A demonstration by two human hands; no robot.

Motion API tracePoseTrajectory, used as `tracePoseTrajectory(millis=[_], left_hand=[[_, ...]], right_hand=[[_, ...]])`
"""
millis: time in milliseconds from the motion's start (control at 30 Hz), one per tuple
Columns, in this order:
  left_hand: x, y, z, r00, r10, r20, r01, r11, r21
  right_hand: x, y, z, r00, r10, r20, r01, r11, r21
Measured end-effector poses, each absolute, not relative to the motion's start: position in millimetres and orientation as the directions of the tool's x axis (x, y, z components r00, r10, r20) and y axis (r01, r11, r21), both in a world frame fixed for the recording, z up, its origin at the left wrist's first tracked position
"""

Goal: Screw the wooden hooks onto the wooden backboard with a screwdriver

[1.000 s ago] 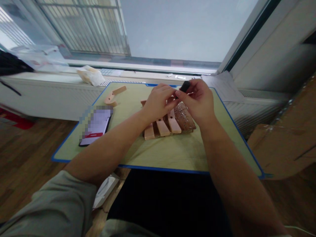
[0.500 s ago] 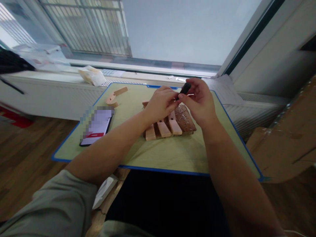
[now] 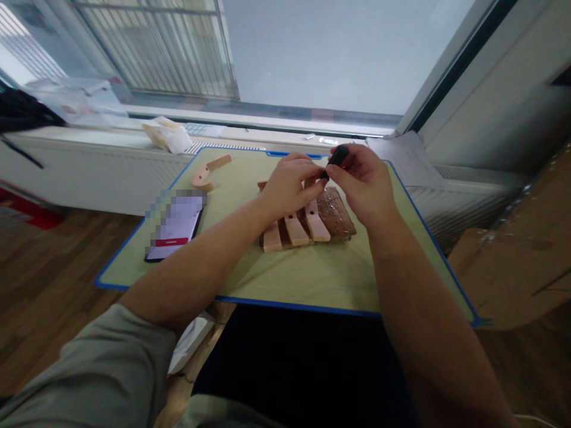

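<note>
A short black rod-like object [image 3: 339, 156], its exact kind unclear, slants between my two hands above the table. My right hand [image 3: 368, 184] pinches it between thumb and fingers near its upper part. Fingertips of my left hand [image 3: 289, 185] close around its lower end, which they largely hide. Just below the hands, several pale wooden pieces [image 3: 317, 229] with dark holes lie side by side on a brown block [image 3: 336, 214] in shiny clear wrap. My left hand and forearm cover part of these pieces.
The pale folding table [image 3: 285, 279] has a blue edge. A phone [image 3: 178, 223] lies at its left, with a curved wooden piece [image 3: 203, 175] behind it. Beyond are a radiator [image 3: 80, 169] and window; a cardboard box [image 3: 508, 279] stands at the right.
My right hand and the upper end of the black object have shifted slightly right. My left hand stays nearly in place, and the wooden pieces have not moved.
</note>
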State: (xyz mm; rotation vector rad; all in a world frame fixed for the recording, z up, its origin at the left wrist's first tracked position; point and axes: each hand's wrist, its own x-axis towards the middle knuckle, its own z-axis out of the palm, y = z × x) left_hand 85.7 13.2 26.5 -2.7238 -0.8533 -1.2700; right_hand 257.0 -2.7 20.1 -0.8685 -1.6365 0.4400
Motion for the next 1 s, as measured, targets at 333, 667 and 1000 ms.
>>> tracePoseTrajectory(millis=[333, 667, 1000], left_hand=[[84.8, 12.2, 29.9, 0.531, 0.481, 0.697, 0.466, -0.853, 0.234], [84.1, 14.1, 31.2, 0.506, 0.517, 0.69, 0.467, -0.837, 0.284], [83.8, 13.5, 31.2, 0.505, 0.504, 0.701, 0.45, -0.847, 0.284]], right_hand=[[254.0, -4.8, 20.3, -0.065, 0.731, 0.679, 0.301, 0.663, -0.685], [249.5, -7.0, 22.4, -0.03, 0.732, 0.68, 0.322, 0.651, -0.687], [249.9, -5.1, 19.8, -0.034, 0.753, 0.657, 0.286, 0.638, -0.715]])
